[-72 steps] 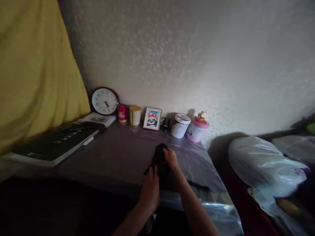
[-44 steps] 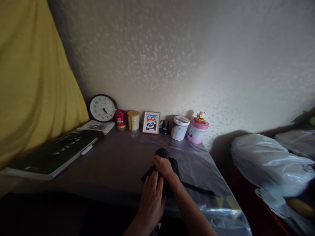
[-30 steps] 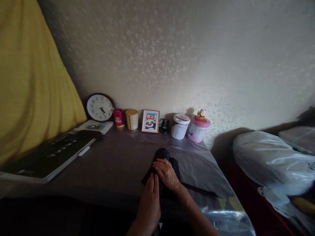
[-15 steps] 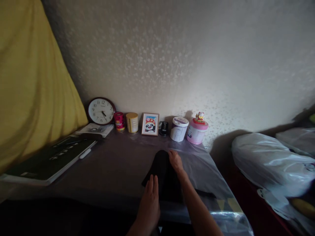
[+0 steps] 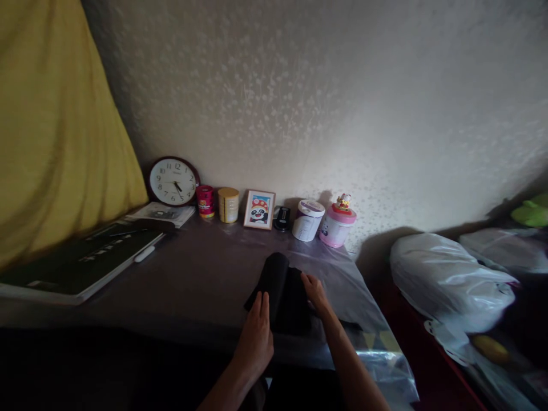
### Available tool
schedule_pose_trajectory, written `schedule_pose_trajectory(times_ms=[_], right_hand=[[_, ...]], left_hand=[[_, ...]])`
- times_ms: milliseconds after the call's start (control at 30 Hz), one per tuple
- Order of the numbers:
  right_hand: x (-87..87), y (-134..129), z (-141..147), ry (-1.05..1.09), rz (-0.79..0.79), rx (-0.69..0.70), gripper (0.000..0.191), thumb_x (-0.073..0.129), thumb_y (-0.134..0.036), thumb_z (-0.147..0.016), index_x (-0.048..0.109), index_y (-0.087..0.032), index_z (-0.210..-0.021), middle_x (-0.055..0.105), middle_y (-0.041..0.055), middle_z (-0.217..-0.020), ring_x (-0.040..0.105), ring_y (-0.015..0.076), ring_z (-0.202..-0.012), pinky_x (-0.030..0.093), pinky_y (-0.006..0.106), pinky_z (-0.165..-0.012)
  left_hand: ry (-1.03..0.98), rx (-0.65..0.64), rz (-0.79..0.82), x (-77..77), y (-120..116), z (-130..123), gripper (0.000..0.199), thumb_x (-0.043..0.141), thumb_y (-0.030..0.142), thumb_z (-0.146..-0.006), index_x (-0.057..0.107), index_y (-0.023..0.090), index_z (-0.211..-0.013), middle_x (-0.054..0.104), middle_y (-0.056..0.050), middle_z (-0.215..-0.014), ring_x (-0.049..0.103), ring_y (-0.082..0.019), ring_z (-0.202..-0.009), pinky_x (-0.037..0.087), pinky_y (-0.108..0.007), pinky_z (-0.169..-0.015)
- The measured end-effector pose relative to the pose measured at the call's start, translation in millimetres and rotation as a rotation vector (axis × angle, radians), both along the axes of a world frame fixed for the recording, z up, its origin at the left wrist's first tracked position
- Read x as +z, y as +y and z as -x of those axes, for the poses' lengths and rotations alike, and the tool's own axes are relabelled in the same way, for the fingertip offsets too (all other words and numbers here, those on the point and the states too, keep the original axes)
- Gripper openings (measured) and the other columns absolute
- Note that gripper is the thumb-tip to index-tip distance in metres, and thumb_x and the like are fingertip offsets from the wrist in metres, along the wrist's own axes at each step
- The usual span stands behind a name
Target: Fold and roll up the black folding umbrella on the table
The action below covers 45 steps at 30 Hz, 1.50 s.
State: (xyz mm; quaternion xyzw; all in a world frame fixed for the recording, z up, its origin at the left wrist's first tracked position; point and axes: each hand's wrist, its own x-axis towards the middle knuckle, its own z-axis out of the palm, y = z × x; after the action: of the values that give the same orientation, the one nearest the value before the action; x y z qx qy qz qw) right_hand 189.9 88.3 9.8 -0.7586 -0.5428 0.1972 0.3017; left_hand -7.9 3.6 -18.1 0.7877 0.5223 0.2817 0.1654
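A piece of black cloth, partly folded or rolled, lies near the front of the table. My left hand rests against its left side, with the fingers stretched out and close together. My right hand pinches the cloth's upper right edge. A dark strip extends to the right beyond my right wrist. The parts of the cloth near the table's front edge are dark and hard to make out.
Along the wall stand a clock, a pink can, a yellow-lidded can, a panda picture, a black object and two tubs. A green book lies left; white bags sit right.
My right hand has moved slightly away from the rolled part, and more of the cloth shows between my hands. The camera view has shifted a little.
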Motion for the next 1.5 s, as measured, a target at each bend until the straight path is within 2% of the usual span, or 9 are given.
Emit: schedule_pose_trajectory(times_ms=[133, 367, 533, 733, 867, 1100, 1300, 1433, 1500], right_hand=[[4.3, 3, 10, -0.046, -0.020, 0.023, 0.035, 0.040, -0.038, -0.085, 0.067, -0.016, -0.079, 0.067, 0.0044, -0.072, 0.062, 0.0177, -0.072, 0.041, 0.023, -0.058], [10.6, 13, 24, -0.131, -0.054, 0.057, 0.027, 0.042, -0.031, -0.085, 0.064, -0.018, -0.077, 0.068, 0.0048, -0.076, 0.062, 0.0179, -0.075, 0.039, 0.023, -0.062], [18.8, 21, 37, -0.159, -0.059, 0.091, 0.027, 0.043, -0.031, -0.087, 0.064, -0.016, -0.079, 0.068, 0.0057, -0.077, 0.061, 0.0171, -0.073, 0.038, 0.023, -0.061], [24.4, 28, 56, -0.180, -0.055, 0.092, 0.025, 0.045, -0.030, -0.087, 0.064, -0.015, -0.091, 0.070, 0.0094, -0.086, 0.063, 0.0198, -0.081, 0.040, 0.024, -0.064], [23.4, 30, 69, -0.193, -0.027, 0.081, 0.025, 0.048, -0.029, -0.086, 0.061, -0.011, -0.098, 0.070, 0.0123, -0.090, 0.064, 0.0221, -0.088, 0.041, 0.025, -0.066], [22.9, 30, 83, -0.198, 0.019, 0.084, 0.026, 0.049, -0.027, -0.086, 0.058, -0.010, -0.103, 0.070, 0.0121, -0.093, 0.065, 0.0209, -0.090, 0.041, 0.024, -0.068], [30.2, 26, 89, -0.171, 0.041, 0.129, 0.026, 0.049, -0.026, -0.086, 0.055, -0.010, -0.105, 0.071, 0.0091, -0.088, 0.066, 0.0186, -0.085, 0.040, 0.022, -0.064], [35.5, 24, 99, -0.141, 0.058, 0.185, 0.026, 0.049, -0.024, -0.085, 0.054, -0.010, -0.107, 0.071, 0.0059, -0.077, 0.067, 0.0159, -0.075, 0.039, 0.021, -0.061], [36.3, 25, 103, -0.131, 0.064, 0.208, 0.026, 0.049, -0.022, -0.084, 0.054, -0.011, -0.107, 0.071, 0.0050, -0.074, 0.067, 0.0155, -0.075, 0.040, 0.021, -0.062]], left_hand=[[-0.023, 0.000, 0.024, -2.2, 0, 0, 0.075, 0.031, -0.004, -0.071, 0.008, 0.007, -0.141, 0.020, -0.022, -0.147, 0.024, -0.025, -0.134, 0.034, -0.040, -0.105], [-0.036, 0.014, -0.008, -5.6, 0, 0, 0.080, 0.032, -0.004, -0.069, 0.003, 0.012, -0.142, 0.019, -0.019, -0.148, 0.026, -0.025, -0.134, 0.034, -0.041, -0.104], [0.035, 0.020, 0.045, -1.1, -1, -1, 0.076, 0.032, -0.005, -0.068, 0.011, 0.004, -0.141, 0.016, -0.025, -0.147, 0.025, -0.028, -0.134, 0.033, -0.041, -0.104], [0.080, 0.015, 0.043, 1.5, -2, 0, 0.082, 0.034, -0.004, -0.068, 0.001, 0.009, -0.142, 0.019, -0.024, -0.146, 0.028, -0.029, -0.132, 0.035, -0.045, -0.102], [0.082, 0.027, 0.019, 0.4, -2, 0, 0.079, 0.034, -0.004, -0.067, 0.009, 0.008, -0.141, 0.022, -0.023, -0.146, 0.028, -0.029, -0.132, 0.035, -0.044, -0.103], [0.055, -0.001, -0.020, -2.5, 1, 4, 0.067, 0.031, -0.004, -0.070, 0.020, 0.000, -0.135, 0.024, -0.027, -0.143, 0.022, -0.029, -0.134, 0.034, -0.043, -0.104], [-0.007, -0.001, -0.078, -7.1, 2, 6, 0.071, 0.033, -0.001, -0.072, 0.010, 0.007, -0.139, 0.027, -0.023, -0.143, 0.024, -0.027, -0.134, 0.033, -0.046, -0.105], [-0.055, -0.016, -0.040, 2.4, 0, 9, 0.087, 0.037, -0.003, -0.070, -0.012, 0.012, -0.140, 0.023, -0.020, -0.146, 0.027, -0.025, -0.133, 0.035, -0.042, -0.104], [-0.068, -0.027, -0.006, 9.2, -2, 10, 0.091, 0.037, -0.004, -0.069, -0.017, 0.015, -0.140, 0.021, -0.019, -0.147, 0.028, -0.023, -0.133, 0.036, -0.039, -0.103]])
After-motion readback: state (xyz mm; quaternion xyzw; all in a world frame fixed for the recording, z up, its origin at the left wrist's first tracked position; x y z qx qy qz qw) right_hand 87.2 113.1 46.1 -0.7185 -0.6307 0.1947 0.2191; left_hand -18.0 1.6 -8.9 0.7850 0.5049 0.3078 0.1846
